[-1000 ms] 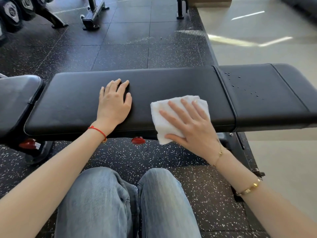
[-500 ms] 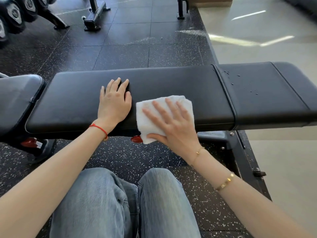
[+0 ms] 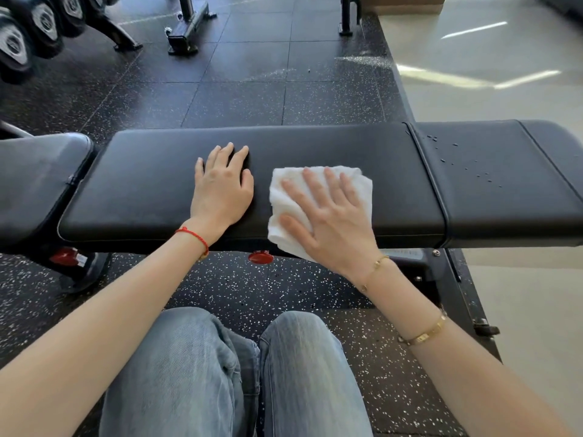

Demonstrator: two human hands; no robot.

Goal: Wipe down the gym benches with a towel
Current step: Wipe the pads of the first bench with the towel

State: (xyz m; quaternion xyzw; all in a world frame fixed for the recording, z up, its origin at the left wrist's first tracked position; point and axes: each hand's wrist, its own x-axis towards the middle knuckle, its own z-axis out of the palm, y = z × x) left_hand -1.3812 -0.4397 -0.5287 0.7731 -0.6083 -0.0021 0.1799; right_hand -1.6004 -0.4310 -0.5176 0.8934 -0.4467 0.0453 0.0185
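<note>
Towel [image 3: 285, 230], white and folded, is pressed flat on the black bench pad [image 3: 315, 146] at frame centre by the right hand [image 3: 331, 225], whose spread, straight fingers cover most of it; one corner overhangs the pad's near edge. Just left, the left hand [image 3: 222, 190] is laid flat, fingers extended, on bare pad. Droplets [image 3: 473, 171] are seen on the right-hand pad section.

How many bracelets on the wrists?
3. A red string bracelet on the left wrist; a thin gold chain on the right wrist; a gold bangle further up the right forearm. None looks hidden.
</note>
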